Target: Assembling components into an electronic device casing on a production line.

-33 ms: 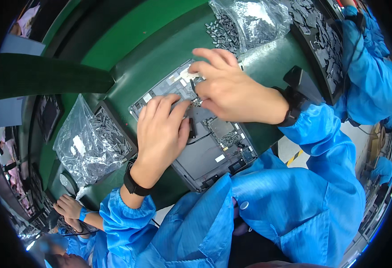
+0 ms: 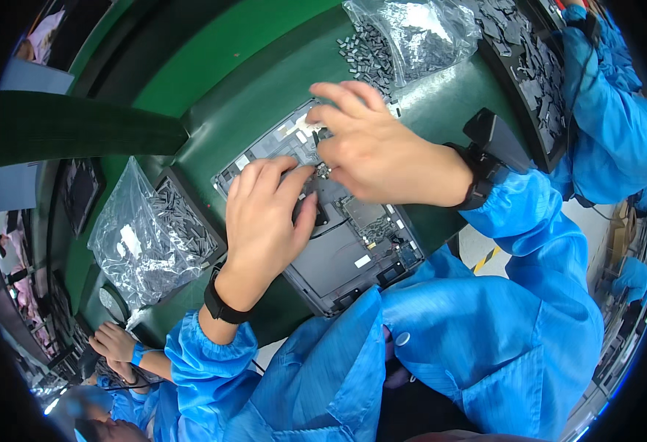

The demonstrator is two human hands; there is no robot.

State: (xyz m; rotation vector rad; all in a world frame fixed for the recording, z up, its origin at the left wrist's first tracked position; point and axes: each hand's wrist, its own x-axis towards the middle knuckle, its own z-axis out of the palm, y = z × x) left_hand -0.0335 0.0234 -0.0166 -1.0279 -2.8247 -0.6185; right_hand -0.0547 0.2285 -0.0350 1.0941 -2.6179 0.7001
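An opened laptop chassis (image 2: pixel 331 269), dark grey with a bare circuit board (image 2: pixel 368 219) and cables showing, lies at a slant on the green bench in front of me. My left hand (image 2: pixel 264 214) rests over its middle, fingers stretched and thumb apart, the fingertips touching the inner parts. Just to the right, my right hand (image 2: pixel 371 147) bends over the chassis's upper part. Its thumb and forefinger come together close to a small dark piece (image 2: pixel 320 137); what they pinch is mostly hidden. The other fingers are raised.
At left, a clear plastic bag (image 2: pixel 128 239) lies over a tray of small dark parts (image 2: pixel 180 225). Behind the chassis are loose black pieces (image 2: pixel 368 55) and another clear bag (image 2: pixel 430 37). A black tray (image 2: pixel 541 110) holds dark parts at right. Co-workers in blue sit either side.
My right hand has shifted very slightly left. My left thumb has moved a little over the chassis; the chassis itself stays put.
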